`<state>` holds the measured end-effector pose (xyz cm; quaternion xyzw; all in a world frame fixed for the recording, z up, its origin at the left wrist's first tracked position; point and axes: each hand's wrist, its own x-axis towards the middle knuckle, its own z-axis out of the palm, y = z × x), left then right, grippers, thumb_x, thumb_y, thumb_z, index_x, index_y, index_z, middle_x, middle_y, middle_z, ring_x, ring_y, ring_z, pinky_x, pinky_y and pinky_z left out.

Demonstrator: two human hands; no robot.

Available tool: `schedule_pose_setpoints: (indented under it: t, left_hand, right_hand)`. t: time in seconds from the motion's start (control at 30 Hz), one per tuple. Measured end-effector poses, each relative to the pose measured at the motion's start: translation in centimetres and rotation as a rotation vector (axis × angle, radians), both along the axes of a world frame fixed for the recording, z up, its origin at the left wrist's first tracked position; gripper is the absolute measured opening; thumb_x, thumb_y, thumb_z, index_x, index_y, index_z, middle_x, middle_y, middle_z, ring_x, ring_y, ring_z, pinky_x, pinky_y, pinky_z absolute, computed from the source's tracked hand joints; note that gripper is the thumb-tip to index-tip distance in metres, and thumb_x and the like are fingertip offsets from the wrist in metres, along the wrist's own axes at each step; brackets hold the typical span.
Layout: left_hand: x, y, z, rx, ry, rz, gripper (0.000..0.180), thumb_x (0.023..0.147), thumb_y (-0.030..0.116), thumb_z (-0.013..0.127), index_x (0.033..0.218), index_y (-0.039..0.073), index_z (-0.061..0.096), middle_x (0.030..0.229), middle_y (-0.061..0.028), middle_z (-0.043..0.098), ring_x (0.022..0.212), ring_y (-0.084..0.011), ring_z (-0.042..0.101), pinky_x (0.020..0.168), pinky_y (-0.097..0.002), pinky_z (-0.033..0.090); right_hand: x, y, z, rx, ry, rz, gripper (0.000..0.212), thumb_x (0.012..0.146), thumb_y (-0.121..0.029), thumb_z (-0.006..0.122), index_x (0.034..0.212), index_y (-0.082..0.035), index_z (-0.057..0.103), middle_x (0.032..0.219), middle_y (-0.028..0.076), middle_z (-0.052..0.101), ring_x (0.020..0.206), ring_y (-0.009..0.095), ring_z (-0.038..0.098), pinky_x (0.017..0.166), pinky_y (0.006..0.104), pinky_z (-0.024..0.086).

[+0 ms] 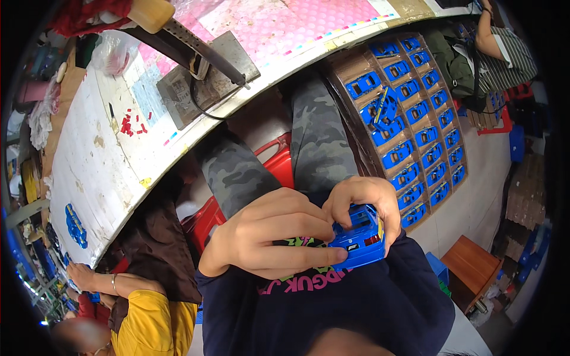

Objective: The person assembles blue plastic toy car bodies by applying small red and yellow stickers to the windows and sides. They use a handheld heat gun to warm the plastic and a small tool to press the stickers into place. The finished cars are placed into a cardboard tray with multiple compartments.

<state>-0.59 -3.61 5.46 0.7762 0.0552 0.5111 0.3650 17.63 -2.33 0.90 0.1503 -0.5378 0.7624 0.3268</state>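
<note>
One blue plastic toy car with red tail lights (361,234) is held up in front of a navy printed shirt (309,311), near the lap of grey camouflage trousers (323,133). It is gripped by the right hand (373,204), whose fingers are curled closely about its far side, with the thumb laid over the top. By the left hand (273,234), partly closed with long, bent fingers, the near side and rear edge of the car are touched at the fingertips; whether anything small is pinched there cannot be told.

The left thumb is hidden behind the fingers, and much of the car is covered by both hands. The yellow-handled tool with a dark metal shaft (221,62) is cut off at the upper edge. The far left side is blurred and crowded.

One further blue car (75,225) is seen on the white, stained surface (95,172), where small red pieces (126,124) are scattered, too overlapped to be counted exactly. Over twenty blue cars (426,135) are set in three lines on a brown cardboard tray (411,126), one laid askew over others. Two other people are partly seen: one yellow sleeve (148,320) and one striped garment (504,62).
</note>
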Motion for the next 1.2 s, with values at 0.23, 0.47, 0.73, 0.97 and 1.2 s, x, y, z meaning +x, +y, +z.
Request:
schedule_pose_setpoints:
  t: [0.23,0.47,0.73,0.97,1.2]
  left_hand:
    - [-0.5,0.3,0.5,-0.090,0.097,-0.093,0.021,0.063,0.007,0.066,0.084,0.001,0.064,0.078,-0.0094,0.058,0.066,-0.0189,0.056,0.054,-0.0261,0.040]
    - [0.4,0.7,0.4,-0.185,0.073,-0.056,0.030,0.059,-0.001,0.069,0.087,-0.001,0.060,0.076,-0.0110,0.060,0.065,-0.0205,0.057,0.056,-0.0267,0.042]
    - [0.8,0.9,0.6,-0.221,0.099,-0.044,0.030,0.060,-0.002,0.067,0.088,-0.002,0.060,0.076,-0.0113,0.059,0.066,-0.0205,0.057,0.058,-0.0265,0.043]
    - [0.3,1.3,0.2,-0.154,0.168,-0.098,0.030,0.062,0.002,0.064,0.092,0.000,0.063,0.080,-0.0105,0.056,0.068,-0.0199,0.055,0.060,-0.0269,0.044]
    - [-0.6,0.7,0.7,-0.040,0.291,-0.075,0.026,0.065,0.003,0.061,0.091,0.000,0.062,0.083,-0.0108,0.055,0.074,-0.0228,0.056,0.063,-0.0310,0.046]
  right_hand:
    - [0.0,0.4,-0.6,-0.015,-0.017,0.088,0.061,0.052,-0.030,0.080,0.088,0.003,0.043,0.089,0.015,0.050,0.087,0.025,0.053,0.076,0.0299,0.043]
    - [0.3,0.4,-1.6,-0.001,-0.010,-0.054,0.070,0.050,-0.031,0.082,0.094,0.004,0.041,0.093,0.014,0.048,0.086,0.023,0.053,0.073,0.0297,0.045]
    - [0.7,0.8,-2.2,-0.017,-0.042,-0.010,0.074,0.050,-0.030,0.082,0.098,0.005,0.039,0.095,0.014,0.047,0.087,0.022,0.052,0.074,0.0287,0.044]
    - [0.9,1.0,-2.7,-0.041,-0.037,0.044,0.074,0.051,-0.028,0.082,0.101,0.006,0.038,0.097,0.014,0.047,0.090,0.021,0.051,0.076,0.0283,0.043]
    - [1.0,1.1,-4.1,-0.108,-0.035,0.206,0.075,0.052,-0.026,0.082,0.103,0.007,0.038,0.099,0.014,0.046,0.092,0.020,0.050,0.078,0.0279,0.042]
